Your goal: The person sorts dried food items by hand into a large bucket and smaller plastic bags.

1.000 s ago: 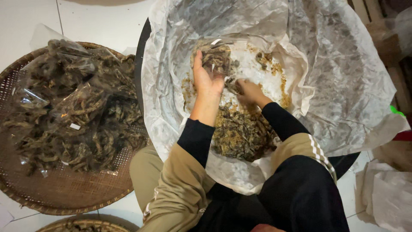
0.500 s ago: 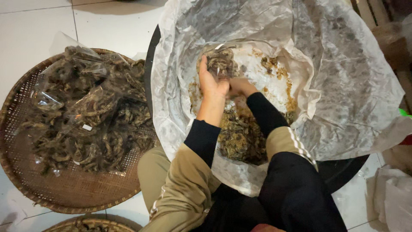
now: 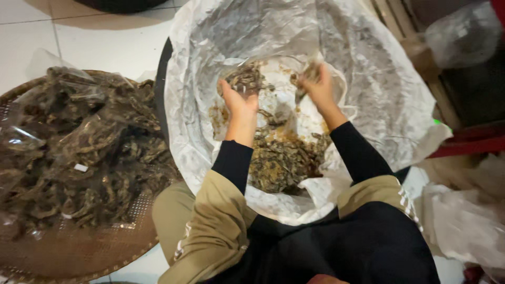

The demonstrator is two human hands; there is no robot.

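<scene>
On white tile floor (image 3: 79, 37), woven tray (image 3: 79, 252) beside plastic-lined tub (image 3: 221, 31).

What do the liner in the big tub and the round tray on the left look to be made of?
The liner looks like thin translucent plastic sheeting: crinkled, glossy, whitish. The round tray seems to be woven bamboo or rattan, matte brown, with a visible weave and bound rim. The small bags piled on it appear to be clear plastic film, showing glare.

Soft, even indoor light falls from above, bright on the white plastic liner (image 3: 368, 79), which shows pale glare across its creases. Shadows are faint. The right hand (image 3: 317, 84) is smeared by motion blur; the left hand (image 3: 239, 97) is sharper. The upper right corner sinks into dimness, and edges look slightly soft.
</scene>
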